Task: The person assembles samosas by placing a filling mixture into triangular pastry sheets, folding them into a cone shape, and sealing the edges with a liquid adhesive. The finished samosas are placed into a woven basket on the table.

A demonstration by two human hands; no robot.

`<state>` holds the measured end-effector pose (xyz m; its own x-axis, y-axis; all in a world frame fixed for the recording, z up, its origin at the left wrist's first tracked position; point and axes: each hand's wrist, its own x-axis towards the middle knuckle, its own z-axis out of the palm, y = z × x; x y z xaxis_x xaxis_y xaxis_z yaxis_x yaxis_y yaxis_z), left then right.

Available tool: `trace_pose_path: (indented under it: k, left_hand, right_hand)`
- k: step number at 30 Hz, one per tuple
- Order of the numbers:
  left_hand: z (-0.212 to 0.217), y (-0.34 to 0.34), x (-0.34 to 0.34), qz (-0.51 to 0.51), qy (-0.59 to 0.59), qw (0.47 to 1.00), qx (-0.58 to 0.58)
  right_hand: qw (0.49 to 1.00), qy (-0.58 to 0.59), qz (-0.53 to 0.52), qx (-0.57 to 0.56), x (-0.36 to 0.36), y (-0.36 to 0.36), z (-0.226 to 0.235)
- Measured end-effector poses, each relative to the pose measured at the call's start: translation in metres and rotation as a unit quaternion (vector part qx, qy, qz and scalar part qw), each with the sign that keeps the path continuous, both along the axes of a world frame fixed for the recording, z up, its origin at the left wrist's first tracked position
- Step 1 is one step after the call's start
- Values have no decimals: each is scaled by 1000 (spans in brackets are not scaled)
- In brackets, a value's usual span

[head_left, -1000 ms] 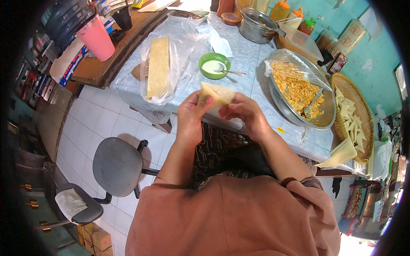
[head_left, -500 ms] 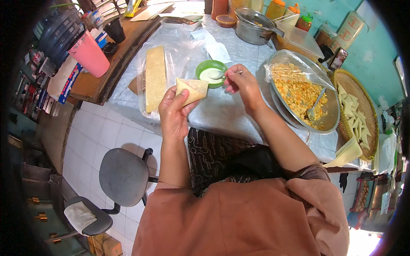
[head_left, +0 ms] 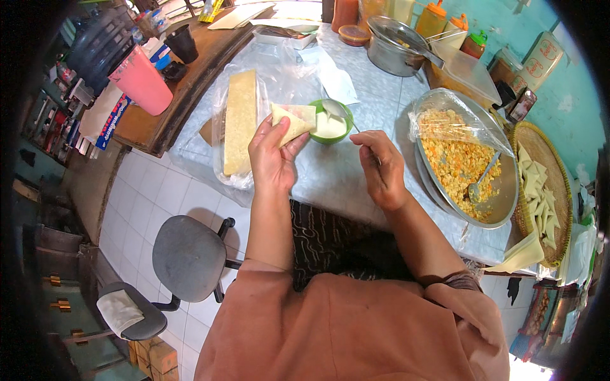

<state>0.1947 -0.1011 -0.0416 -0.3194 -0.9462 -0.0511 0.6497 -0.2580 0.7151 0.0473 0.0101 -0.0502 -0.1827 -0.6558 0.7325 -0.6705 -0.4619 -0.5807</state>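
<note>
In my left hand [head_left: 273,152] a pale dough wrapper [head_left: 293,122], folded into a pointed pocket, is pinched between thumb and fingers. Its right corner overlaps the near left rim of a small green bowl [head_left: 347,134] containing white paste [head_left: 329,127]. My right hand [head_left: 382,170], fingers curled, is at the handle of a metal spoon [head_left: 334,108]. The spoon's head is over the bowl's far right side, and the rest of its handle seems hidden by my fingers. Left of the wrapper, a stack of pale wrapper sheets [head_left: 240,124] lies on clear plastic.
To the right, a large metal basin [head_left: 505,202] contains crumbly orange-yellow filling and another spoon [head_left: 478,187]. Folded triangles [head_left: 537,197] fill a woven tray [head_left: 564,219] beyond it. A lidded pot [head_left: 394,60] and sauce bottles [head_left: 433,20] stand behind. An office chair [head_left: 189,259] is at lower left.
My right hand has drawn back toward me, and the spoon's head has come up out of the paste to the bowl's far side. My left hand still grips the folded wrapper.
</note>
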Motion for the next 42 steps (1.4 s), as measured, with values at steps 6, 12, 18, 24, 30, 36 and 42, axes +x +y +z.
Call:
trace_pose_path:
  k: [6, 12, 18, 24, 30, 36, 42]
  left_hand:
    - [5, -8, -5, 6, -15, 1000, 15]
    - [-3, -17, -5, -44, -40, 998, 11]
    - [-2, -18, -13, -69, -2, 997, 18]
    - [-3, -20, -12, -75, -15, 997, 14]
    - [-4, -19, -12, -69, -19, 997, 10]
    - [-4, -16, -12, -82, -32, 996, 11]
    - [-1, -12, -13, -94, -24, 995, 15]
  right_hand:
    - [927, -356, 94, 68, -9, -4, -9]
    - [847, -506, 156, 47, -12, -4, -3]
    - [851, -490, 175, 64, -10, -3, -2]
    - [844, -506, 173, 41, -12, -4, -3]
    - [854, -498, 139, 61, -11, -5, -3]
    - [870, -459, 168, 60, -6, -2, -1]
    - [894, -429, 120, 39, -10, -3, -2]
